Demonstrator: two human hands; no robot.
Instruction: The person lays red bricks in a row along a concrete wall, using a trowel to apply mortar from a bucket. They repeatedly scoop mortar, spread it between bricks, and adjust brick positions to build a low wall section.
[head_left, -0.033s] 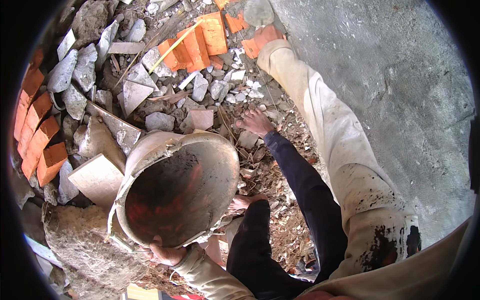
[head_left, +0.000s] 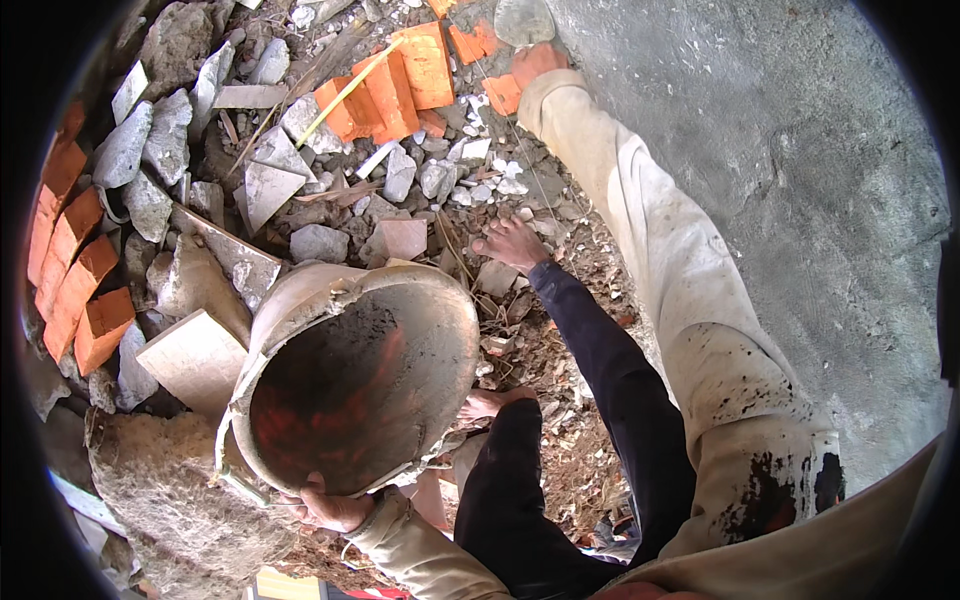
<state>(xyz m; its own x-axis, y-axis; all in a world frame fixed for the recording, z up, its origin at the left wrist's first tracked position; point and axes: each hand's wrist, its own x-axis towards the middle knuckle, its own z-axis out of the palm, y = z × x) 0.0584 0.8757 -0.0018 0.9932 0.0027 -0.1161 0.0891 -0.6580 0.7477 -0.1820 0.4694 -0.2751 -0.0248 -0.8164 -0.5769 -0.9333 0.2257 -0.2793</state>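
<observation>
My left hand (head_left: pixel 330 508) grips the lower rim of a dirty, mortar-crusted bucket (head_left: pixel 365 375), tipped so that its dark, reddish-stained inside shows. My right hand (head_left: pixel 536 65) is stretched out to the top, closed on a trowel whose grey rounded blade (head_left: pixel 523 20) lies just beyond the fingers, beside broken orange brick pieces (head_left: pixel 500 95) at the edge of a grey concrete surface (head_left: pixel 760 160). Most of the trowel's handle is hidden by the hand.
Broken concrete (head_left: pixel 170 140), tile pieces (head_left: pixel 190 360) and orange bricks (head_left: pixel 80 250) cover the left ground; more bricks (head_left: pixel 420 70) lie at the top. Bare feet (head_left: pixel 510 247) and dark-clad legs rest on littered soil. A rough block (head_left: pixel 180 490) sits at the lower left.
My right hand and the trowel have shifted slightly up and to the right. My left hand and the bucket have stayed put.
</observation>
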